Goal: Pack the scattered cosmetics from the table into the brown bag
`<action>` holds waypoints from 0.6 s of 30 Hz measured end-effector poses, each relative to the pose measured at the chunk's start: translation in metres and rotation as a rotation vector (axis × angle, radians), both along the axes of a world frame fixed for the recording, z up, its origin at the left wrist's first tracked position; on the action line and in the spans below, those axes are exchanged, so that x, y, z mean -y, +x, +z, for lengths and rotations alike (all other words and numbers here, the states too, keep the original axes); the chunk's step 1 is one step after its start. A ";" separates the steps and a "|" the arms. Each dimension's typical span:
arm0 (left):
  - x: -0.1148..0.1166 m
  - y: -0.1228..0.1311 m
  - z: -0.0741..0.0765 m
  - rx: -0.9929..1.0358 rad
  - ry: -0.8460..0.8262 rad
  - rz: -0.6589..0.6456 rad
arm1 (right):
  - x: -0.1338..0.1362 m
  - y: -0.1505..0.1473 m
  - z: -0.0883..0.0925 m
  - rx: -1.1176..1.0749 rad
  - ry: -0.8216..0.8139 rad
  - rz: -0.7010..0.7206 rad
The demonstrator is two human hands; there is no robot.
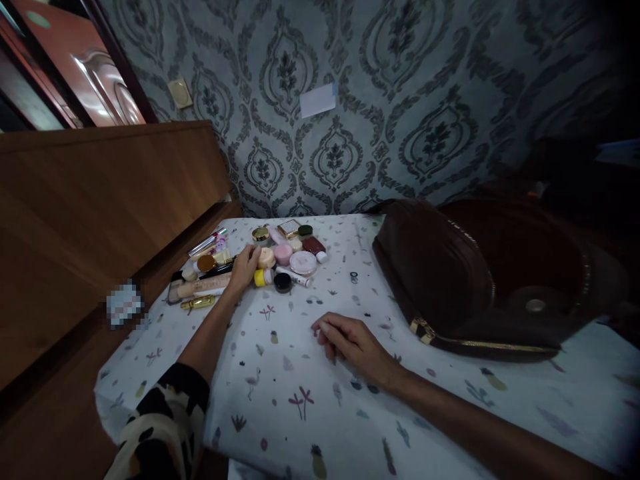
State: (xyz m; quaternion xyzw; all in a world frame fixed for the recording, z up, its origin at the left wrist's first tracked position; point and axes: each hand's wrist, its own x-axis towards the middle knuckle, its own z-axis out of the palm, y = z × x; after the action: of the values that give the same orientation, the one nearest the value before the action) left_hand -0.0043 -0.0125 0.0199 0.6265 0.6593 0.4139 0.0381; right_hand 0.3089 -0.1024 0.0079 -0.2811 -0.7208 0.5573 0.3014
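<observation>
My left hand (244, 268) reaches into a cluster of cosmetics (280, 257) at the far side of a white patterned cloth (280, 373). Its fingers curl over a round peach compact (267, 257) and a yellow-capped tube (264, 277); whether it grips one of them I cannot make out. My right hand (350, 343) rests on the cloth in the middle, fingers loosely curled and holding nothing. A pink round case (303, 263), a black-lidded jar (283, 283), a gold compact (289, 229) and a long beige tube (203, 287) lie among the items.
A large dark brown bag (475, 280) lies open on the right of the cloth. A wooden headboard (100, 200) runs along the left. Patterned wallpaper (400, 100) with a white note (318, 101) stands behind. A small dark ring (354, 275) lies between the cosmetics and the bag.
</observation>
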 end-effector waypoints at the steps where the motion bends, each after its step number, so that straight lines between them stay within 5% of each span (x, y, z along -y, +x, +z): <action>1: 0.000 0.000 0.000 -0.004 -0.002 -0.017 | 0.000 0.000 0.000 -0.003 -0.001 0.001; 8: -0.007 -0.014 0.001 -0.053 0.006 0.056 | 0.000 -0.001 0.001 -0.008 -0.017 -0.008; 18: -0.075 -0.032 0.011 -0.213 -0.002 0.117 | -0.001 0.000 0.004 0.017 -0.045 -0.002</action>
State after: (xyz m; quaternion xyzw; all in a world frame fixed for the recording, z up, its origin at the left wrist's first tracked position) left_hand -0.0364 0.0625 0.0311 0.6273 0.6956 0.3458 -0.0557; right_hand 0.3093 -0.1018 0.0118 -0.2932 -0.7103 0.5706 0.2897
